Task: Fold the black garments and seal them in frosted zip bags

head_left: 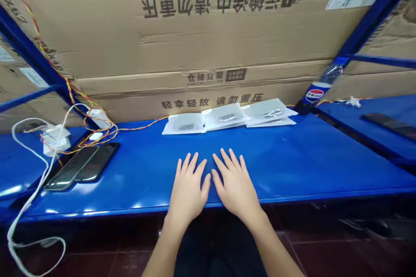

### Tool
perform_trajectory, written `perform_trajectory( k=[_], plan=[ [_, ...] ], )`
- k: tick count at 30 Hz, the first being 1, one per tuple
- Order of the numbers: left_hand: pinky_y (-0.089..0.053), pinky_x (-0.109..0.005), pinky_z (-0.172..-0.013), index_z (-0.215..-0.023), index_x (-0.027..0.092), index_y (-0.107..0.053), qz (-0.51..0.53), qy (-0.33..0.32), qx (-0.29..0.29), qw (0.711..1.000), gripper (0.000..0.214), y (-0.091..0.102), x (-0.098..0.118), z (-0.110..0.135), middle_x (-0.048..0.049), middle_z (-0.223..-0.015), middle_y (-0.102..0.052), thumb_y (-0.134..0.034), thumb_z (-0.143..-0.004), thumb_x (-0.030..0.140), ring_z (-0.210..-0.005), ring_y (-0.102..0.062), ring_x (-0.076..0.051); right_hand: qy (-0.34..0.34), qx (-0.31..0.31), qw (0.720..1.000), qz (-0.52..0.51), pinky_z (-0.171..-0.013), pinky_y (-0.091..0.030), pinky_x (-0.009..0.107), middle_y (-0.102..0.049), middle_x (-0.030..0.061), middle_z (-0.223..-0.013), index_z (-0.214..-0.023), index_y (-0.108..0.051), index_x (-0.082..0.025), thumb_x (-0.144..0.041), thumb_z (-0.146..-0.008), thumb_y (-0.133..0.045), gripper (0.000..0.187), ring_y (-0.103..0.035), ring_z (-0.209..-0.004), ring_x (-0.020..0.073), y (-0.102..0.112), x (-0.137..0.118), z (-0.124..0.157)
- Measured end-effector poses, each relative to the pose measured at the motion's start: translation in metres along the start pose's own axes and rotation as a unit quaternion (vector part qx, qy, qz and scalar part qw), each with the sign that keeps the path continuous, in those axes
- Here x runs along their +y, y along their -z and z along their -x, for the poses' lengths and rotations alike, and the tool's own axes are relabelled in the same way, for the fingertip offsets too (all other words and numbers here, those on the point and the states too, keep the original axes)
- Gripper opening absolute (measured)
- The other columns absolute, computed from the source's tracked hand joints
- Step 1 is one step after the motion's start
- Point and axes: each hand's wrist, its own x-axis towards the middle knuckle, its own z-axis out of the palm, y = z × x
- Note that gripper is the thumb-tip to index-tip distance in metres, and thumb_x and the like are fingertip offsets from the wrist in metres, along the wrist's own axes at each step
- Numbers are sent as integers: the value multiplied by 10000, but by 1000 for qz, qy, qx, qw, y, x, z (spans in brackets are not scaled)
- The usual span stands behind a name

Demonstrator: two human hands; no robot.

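**A:** Locate each hand.

**B:** The left hand [188, 188] and the right hand [235, 184] lie palm-down on the blue steel bench [302, 160], side by side, with the thumbs just apart. Neither hand carries anything.

**A:** State of each grip?

**B:** Apart on both sides. The fingers [229, 160] are spread flat on the surface, and nothing is clamped.

**A:** Position of the nearest items?

**B:** Three white packets [225, 117] sit in a row at the rear of the bench, in front of the cardboard cartons [182, 39]. They lie near the fingertips but do not touch them. Each packet is a translucent bag holding a small dark item, too small to identify.

**A:** Items to the left of the hands?

**B:** Two dark smartphones [81, 166], one overlapping the other. Behind them are a white charger [56, 138] and a white cable [30, 199], with a tangle of yellow and red wires [97, 132] running along the rear edge.

**A:** And to the right?

**B:** A blue upright frame [357, 39] with a Pepsi-labelled plastic bottle [314, 94] tilted beside it. Beyond that, a dark phone [388, 125] lies on an adjoining blue shelf [367, 104].
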Motion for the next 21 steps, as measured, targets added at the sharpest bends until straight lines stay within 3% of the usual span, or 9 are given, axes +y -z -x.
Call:
perform_trajectory(
  k=[3,6,10,14,17,21],
  plan=[
    [-502,-555,-1169,-1417,232,-691,-24,-44,-36,998,415,13,-13,-16,-119,-1529,-648,-536,-1055,364,-1436,-586,-358,-7,7,1000,4,-1311,-209,660,-398,150,-1715,-1606,-523,-162,-355,-1101,-386,558,-263,-1634,384,4,-5,0],
    [-609,-384,-962,-1279,278,-753,-62,-92,-86,990,310,32,-38,-53,-59,-1291,-790,-545,-1053,318,-1160,-749,-270,-14,17,1000,1,-1313,-215,650,-410,147,-1709,-1603,-527,-159,-378,-1111,-362,564,-271,-1633,379,7,-7,1],
    [-567,-474,-991,-1291,139,-708,-123,-88,-62,987,344,50,-77,-114,-198,-1295,-739,-624,-1010,319,-1222,-691,-378,-19,5,1000,-13,-1316,-208,654,-397,139,-1718,-1616,-510,-165,-418,-1114,-350,584,-254,-1638,379,8,-5,1],
    [-550,-501,-999,-1201,89,-711,-170,-105,-68,977,329,39,-96,-148,-258,-1260,-701,-670,-994,341,-1239,-651,-415,-21,-1,999,-28,-1319,-192,658,-399,137,-1718,-1611,-518,-173,-432,-1110,-362,585,-246,-1641,376,6,-2,0],
    [-587,-483,-975,-1239,120,-697,-181,-116,-93,972,296,24,-99,-159,-190,-1272,-700,-633,-1043,332,-1176,-683,-330,-19,5,999,-30,-1312,-205,667,-414,141,-1710,-1605,-524,-168,-430,-1109,-355,586,-260,-1637,375,7,-3,-1],
    [-614,-485,-969,-1370,170,-630,-177,-118,-114,970,421,16,-97,-161,-123,-1370,-655,-700,-1020,394,-1158,-689,-266,-26,14,999,-31,-1308,-219,663,-434,154,-1697,-1591,-541,-149,-410,-1101,-370,581,-282,-1629,382,9,-8,-1]
  ],
)
